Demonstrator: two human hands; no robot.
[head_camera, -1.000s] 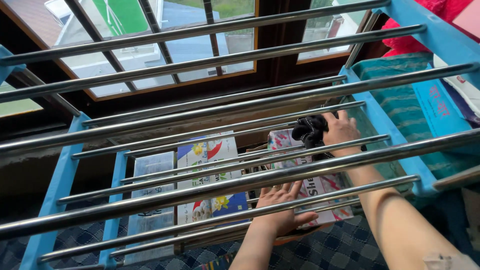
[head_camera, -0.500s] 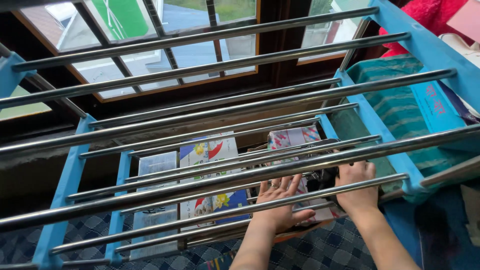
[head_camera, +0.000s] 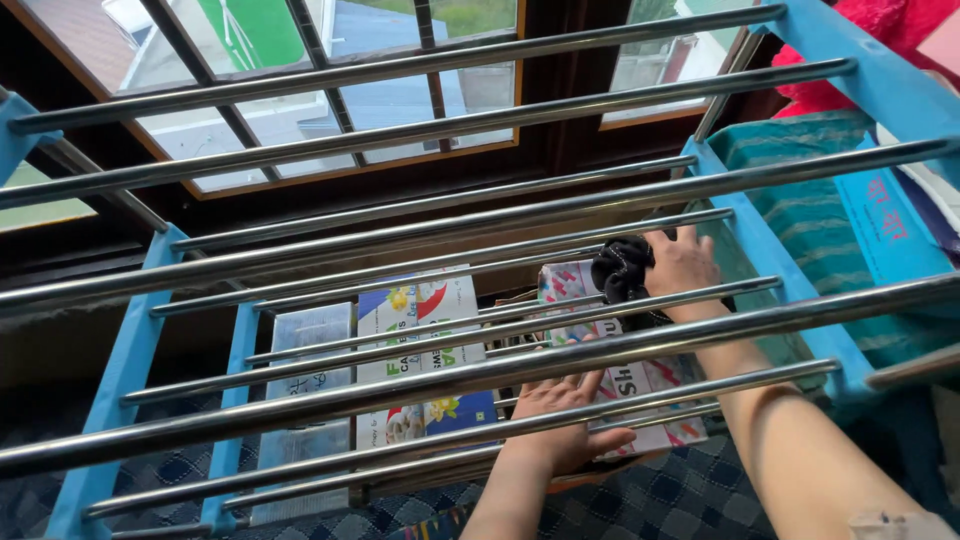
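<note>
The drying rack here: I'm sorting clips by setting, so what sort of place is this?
Probably a room in a home, by a window. A metal-barred drying rack stands over a checked floor covering, and the right hand holds black cloth.

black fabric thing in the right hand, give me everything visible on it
The black fabric piece is small, bunched and ruffled, soft cloth by its look, with faint pale specks. The right hand grips its right side, fingers closed on it. It sits among the steel rods of the blue-framed drying rack, against one middle rod and above a patterned box below. How it unfolds cannot be told. The left hand is apart from it, lower down.
</note>
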